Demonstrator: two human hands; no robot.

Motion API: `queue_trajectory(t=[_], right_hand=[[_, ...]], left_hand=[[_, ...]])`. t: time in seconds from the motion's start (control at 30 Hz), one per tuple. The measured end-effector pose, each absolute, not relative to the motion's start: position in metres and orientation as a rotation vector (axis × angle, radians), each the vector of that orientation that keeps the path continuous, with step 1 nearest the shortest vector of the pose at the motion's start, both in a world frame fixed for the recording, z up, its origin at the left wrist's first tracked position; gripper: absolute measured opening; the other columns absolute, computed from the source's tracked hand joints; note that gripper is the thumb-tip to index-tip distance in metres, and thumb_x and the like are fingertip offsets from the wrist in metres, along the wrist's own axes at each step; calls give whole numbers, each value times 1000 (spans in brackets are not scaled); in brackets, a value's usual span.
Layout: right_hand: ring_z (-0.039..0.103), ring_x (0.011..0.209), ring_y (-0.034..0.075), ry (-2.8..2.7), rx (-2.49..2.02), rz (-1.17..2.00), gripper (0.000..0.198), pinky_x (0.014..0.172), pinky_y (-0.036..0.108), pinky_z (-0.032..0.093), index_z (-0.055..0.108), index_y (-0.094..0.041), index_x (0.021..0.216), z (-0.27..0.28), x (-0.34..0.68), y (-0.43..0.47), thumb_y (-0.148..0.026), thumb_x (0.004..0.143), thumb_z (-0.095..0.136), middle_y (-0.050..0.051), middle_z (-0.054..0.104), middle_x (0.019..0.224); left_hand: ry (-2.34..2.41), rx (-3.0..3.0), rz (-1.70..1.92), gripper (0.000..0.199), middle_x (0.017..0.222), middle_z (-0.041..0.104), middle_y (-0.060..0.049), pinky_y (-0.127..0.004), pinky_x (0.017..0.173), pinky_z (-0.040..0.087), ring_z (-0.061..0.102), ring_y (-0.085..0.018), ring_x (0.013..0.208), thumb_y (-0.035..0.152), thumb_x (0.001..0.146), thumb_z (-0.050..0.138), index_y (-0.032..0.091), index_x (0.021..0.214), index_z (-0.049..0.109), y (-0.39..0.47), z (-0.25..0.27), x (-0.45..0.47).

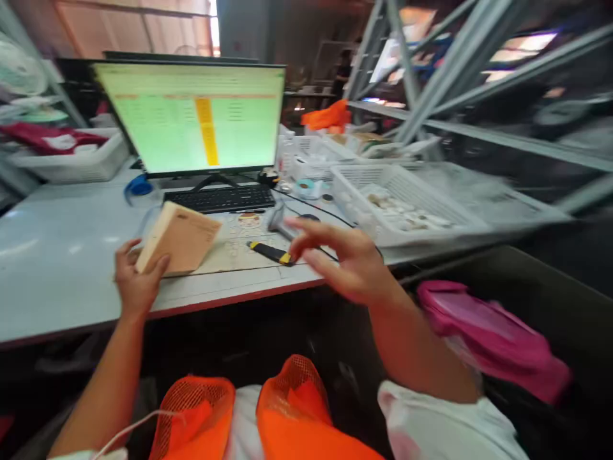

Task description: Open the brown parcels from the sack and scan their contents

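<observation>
My left hand point(136, 278) grips a small tan cardboard box point(184, 237) by its lower left corner, thumb on the front face. The box is tilted, just above the desk or resting on it; I cannot tell which. My right hand point(342, 259), somewhat blurred, is open with its fingers stretched to the left. Beneath its fingertips lies a black and yellow utility knife point(269, 252); whether they touch is unclear. Just behind those fingers a grey handheld device point(280, 223) is partly hidden.
A monitor point(191, 118) stands behind a black keyboard point(218, 198) on the white desk point(57, 255). White baskets point(349, 204) with small items line the right side, near rolls of tape point(304, 186). A pink bag point(493, 332) sits below, right of the desk.
</observation>
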State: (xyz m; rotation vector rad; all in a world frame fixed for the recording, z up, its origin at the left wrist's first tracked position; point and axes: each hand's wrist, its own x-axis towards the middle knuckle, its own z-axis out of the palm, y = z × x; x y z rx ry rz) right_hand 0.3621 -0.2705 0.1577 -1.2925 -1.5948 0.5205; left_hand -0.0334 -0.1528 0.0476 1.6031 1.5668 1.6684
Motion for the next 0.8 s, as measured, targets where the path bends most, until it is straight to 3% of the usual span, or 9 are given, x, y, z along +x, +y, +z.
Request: queue_trajectory(t=[0.13,0.2,0.33,0.43,0.57,0.7,0.8], right_hand=[[64,120,33,-1726,-1806,96,55,108,45,47,63,-7,141,100,375,-167,-29,91,57,20,68,130],[58,131,37,-1762,-2061,77,65,111,47,44,53,-3,151,74,381,-142,-32,93,56,25,62,142],[58,129,40,-1876,-2305,73,75,106,46,45,36,0,160,48,378,-123,-34,96,55,28,61,140],[63,122,41,-1841,-2400,77,67,96,44,48,44,3,152,54,369,-118,-30,95,52,31,64,133],[69,95,35,-1903,-2245,241,40,78,39,48,71,-11,113,87,371,-139,-42,93,54,19,74,100],[65,78,24,-2141,-1630,398,25,71,31,46,69,-21,98,127,372,-191,-43,87,62,5,73,86],[58,63,20,-2214,-1531,419,14,61,29,41,64,-23,86,139,366,-209,-37,84,64,0,66,70]], left_hand=[[1394,1522,1740,78,109,64,-5,-30,88,56,66,-21,97,49,71,88,21,134,53,-140,44,-8],[1289,1462,1703,74,111,65,-7,-30,89,56,67,-22,100,51,70,89,20,129,55,-131,42,5],[1098,1422,1389,61,118,71,-12,-37,98,55,69,-27,110,56,74,84,18,116,60,-118,25,22],[1184,1511,1175,64,125,72,-14,-43,103,53,68,-33,118,54,76,83,18,124,62,-115,11,25],[1250,1625,1103,63,131,71,-14,-47,106,51,66,-35,121,53,84,77,18,134,59,-117,4,23],[1273,1670,1073,60,130,70,-14,-46,104,52,66,-34,120,53,87,74,18,134,58,-118,4,23],[1283,1676,1070,58,130,70,-14,-45,102,53,67,-34,119,53,88,73,18,132,58,-118,4,25]])
